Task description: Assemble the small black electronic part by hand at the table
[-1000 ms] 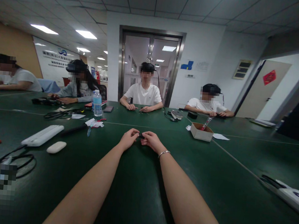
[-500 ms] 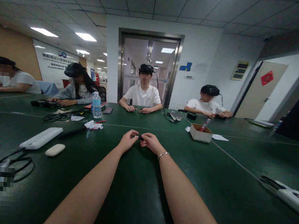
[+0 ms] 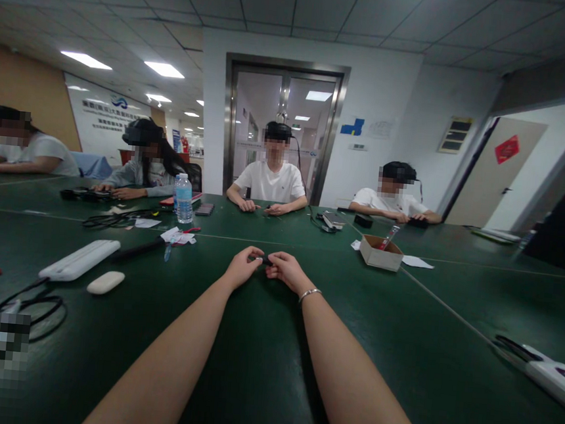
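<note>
Both my arms stretch forward over the green table [image 3: 260, 349]. My left hand [image 3: 244, 266] is closed, thumb and fingers pinching the left end of a small dark object [image 3: 264, 260] with a light or metallic tip. My right hand [image 3: 285, 267] is closed on the right end of the same object, a bracelet round its wrist. The object is slim and lies level between my fingertips, just above or on the table top. It is mostly covered by fingers and too small to name.
Left of my hands are a white earbud case [image 3: 106, 282], a white power bank [image 3: 80, 260] with black cable, paper scraps and a water bottle [image 3: 183, 199]. Ahead right stands a cardboard box [image 3: 380, 253]. A white device [image 3: 557, 378] lies far right. Several people sit across the table.
The view has shifted very slightly. My two hands keep the same hold on the small dark object, with no clear movement.
</note>
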A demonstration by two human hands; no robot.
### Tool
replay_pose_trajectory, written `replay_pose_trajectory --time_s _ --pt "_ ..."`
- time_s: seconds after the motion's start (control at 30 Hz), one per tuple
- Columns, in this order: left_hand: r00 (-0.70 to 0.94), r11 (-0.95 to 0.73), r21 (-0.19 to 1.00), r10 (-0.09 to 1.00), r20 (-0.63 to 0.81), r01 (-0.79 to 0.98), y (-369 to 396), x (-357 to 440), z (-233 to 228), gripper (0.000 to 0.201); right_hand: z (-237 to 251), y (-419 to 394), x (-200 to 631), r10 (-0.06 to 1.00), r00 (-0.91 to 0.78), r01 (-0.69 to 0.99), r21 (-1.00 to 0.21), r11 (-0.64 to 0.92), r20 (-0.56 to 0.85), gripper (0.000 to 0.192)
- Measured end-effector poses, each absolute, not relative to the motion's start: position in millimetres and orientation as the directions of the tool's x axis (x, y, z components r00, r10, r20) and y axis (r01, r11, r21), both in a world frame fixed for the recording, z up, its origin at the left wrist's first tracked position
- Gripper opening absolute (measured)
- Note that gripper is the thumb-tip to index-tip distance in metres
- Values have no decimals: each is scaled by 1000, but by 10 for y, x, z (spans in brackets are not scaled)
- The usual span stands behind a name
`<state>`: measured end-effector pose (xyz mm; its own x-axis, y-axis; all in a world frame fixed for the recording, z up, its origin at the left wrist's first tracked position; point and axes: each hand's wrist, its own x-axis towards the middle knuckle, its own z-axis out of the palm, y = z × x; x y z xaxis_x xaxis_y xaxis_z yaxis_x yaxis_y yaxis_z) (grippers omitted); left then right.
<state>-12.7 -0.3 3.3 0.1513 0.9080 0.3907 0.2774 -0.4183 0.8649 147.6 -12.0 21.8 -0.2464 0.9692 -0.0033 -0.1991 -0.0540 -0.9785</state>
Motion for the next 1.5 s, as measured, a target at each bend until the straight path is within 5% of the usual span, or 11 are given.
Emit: replay_pose_trajectory --time_s 1.13,1.5 --pt "237 -329 932 928 289 154 -27 -98 50 24 211 -131 1491 962 -273 -231 -972 -42 24 11" --pt "215 -345 905 931 296 248 10 -119 -17 29 211 -120 1490 967 -254 -214 -975 -58 -2 10"
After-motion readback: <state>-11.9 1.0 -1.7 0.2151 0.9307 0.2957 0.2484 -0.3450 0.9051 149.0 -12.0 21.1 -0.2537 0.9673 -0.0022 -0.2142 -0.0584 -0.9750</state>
